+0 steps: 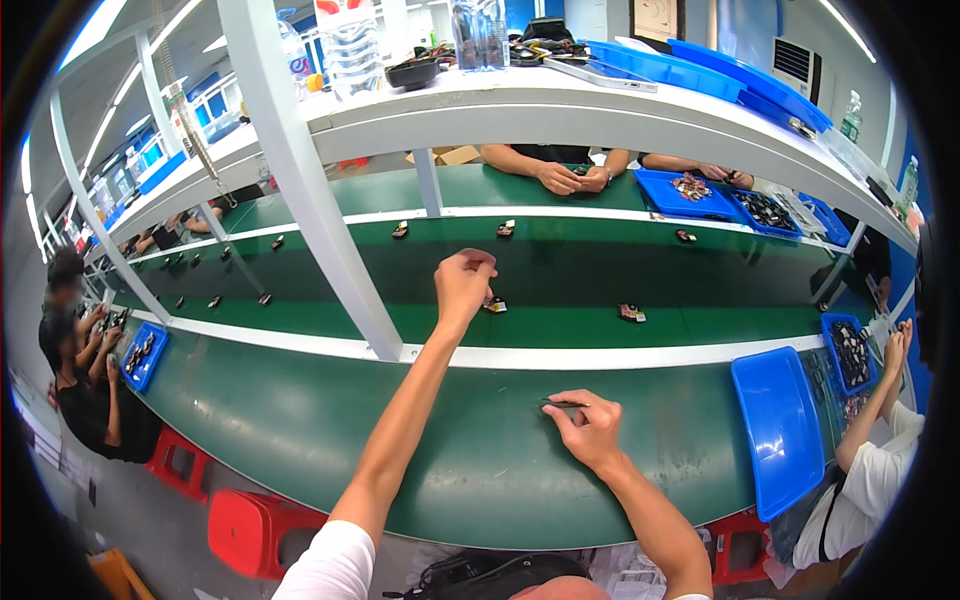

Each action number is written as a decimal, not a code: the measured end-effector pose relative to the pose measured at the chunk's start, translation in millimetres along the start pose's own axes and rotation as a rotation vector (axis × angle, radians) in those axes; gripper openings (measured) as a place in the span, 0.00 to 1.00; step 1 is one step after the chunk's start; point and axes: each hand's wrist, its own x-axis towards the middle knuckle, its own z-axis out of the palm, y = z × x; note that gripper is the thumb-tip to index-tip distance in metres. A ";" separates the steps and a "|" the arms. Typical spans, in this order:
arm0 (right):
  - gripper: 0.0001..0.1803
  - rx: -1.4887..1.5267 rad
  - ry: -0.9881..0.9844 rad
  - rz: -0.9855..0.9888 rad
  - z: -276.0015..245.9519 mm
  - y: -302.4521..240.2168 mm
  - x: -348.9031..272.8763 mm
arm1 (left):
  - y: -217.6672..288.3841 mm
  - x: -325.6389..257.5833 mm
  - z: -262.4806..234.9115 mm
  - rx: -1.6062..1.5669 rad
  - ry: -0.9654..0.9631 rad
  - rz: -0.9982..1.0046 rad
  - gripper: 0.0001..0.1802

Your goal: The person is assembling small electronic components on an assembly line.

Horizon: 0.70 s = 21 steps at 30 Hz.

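Observation:
My left hand [463,288] reaches over the green conveyor belt [560,262], its fingers curled inward. What they hold, if anything, is hidden. Right beside that hand lies a small dark electronic part [496,304] with a pale yellow-white label; I cannot tell whether the fingers touch it. Above the near green bench top [480,440], my right hand [588,428] is closed in a pinch round thin dark tweezers [568,405], whose tip points left.
More parts [631,313] lie spaced along the belt. A white rail [560,357] and upright post [310,190] divide bench from belt. A blue tray [778,430] sits at right. Overhead runs a white shelf [560,100]. Co-workers sit left, right and opposite; red stools [255,530] stand below.

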 end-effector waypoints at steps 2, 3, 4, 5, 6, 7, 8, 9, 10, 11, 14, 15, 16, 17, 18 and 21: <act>0.08 0.069 -0.011 -0.038 14.3 -14.1 5.8 | -74.7 38.3 -34.9 0.484 0.031 0.139 0.07; 0.09 0.074 0.002 -0.039 16.2 -10.3 7.2 | -91.5 46.8 -34.2 0.488 0.038 0.129 0.07; 0.09 0.085 -0.009 -0.043 17.1 -8.1 7.9 | -96.8 51.7 -33.5 0.584 -0.023 0.031 0.08; 0.09 0.077 -0.007 -0.034 18.9 -6.7 7.5 | -101.5 56.2 -35.9 0.681 -0.079 -0.073 0.09; 0.08 0.056 -0.006 -0.018 17.9 -2.0 5.8 | -104.0 59.5 -26.7 0.750 -0.113 -0.111 0.10; 0.08 0.073 -0.028 -0.023 17.6 0.5 5.3 | -104.7 62.2 -20.7 0.826 -0.136 -0.156 0.10; 0.08 0.031 -0.009 -0.030 14.4 0.7 6.1 | -106.3 66.1 -15.3 0.836 -0.162 -0.203 0.11; 0.08 -0.007 0.009 -0.037 11.0 0.9 6.9 | -108.1 70.7 -9.0 0.846 -0.186 -0.251 0.11; 0.08 -0.034 0.015 -0.032 3.4 2.7 7.0 | -108.3 75.7 3.9 0.824 -0.217 -0.259 0.12; 0.09 -0.015 0.006 -0.041 6.5 -3.9 9.3 | -105.8 81.9 -12.8 0.825 -0.270 -0.272 0.16; 0.08 0.029 -0.021 -0.023 6.1 -17.3 13.4 | -92.6 84.4 -35.2 0.692 -0.348 -0.401 0.15; 0.08 0.038 -0.016 -0.011 3.6 -15.5 11.9 | -86.9 83.1 -34.8 0.641 -0.382 -0.441 0.15; 0.08 0.029 -0.001 0.002 -4.9 -9.0 8.9 | -79.5 76.5 -18.9 0.629 -0.383 -0.436 0.14; 0.08 0.014 -0.064 -0.011 11.5 -12.8 9.3 | -93.1 66.9 -34.8 0.568 -0.361 -0.458 0.13; 0.08 0.012 -0.064 -0.002 8.2 -15.2 9.6 | -89.0 63.6 -33.0 0.571 -0.343 -0.466 0.13; 0.08 0.022 -0.066 -0.025 1.1 -13.4 8.0 | -78.4 60.6 -26.4 0.688 -0.326 -0.417 0.12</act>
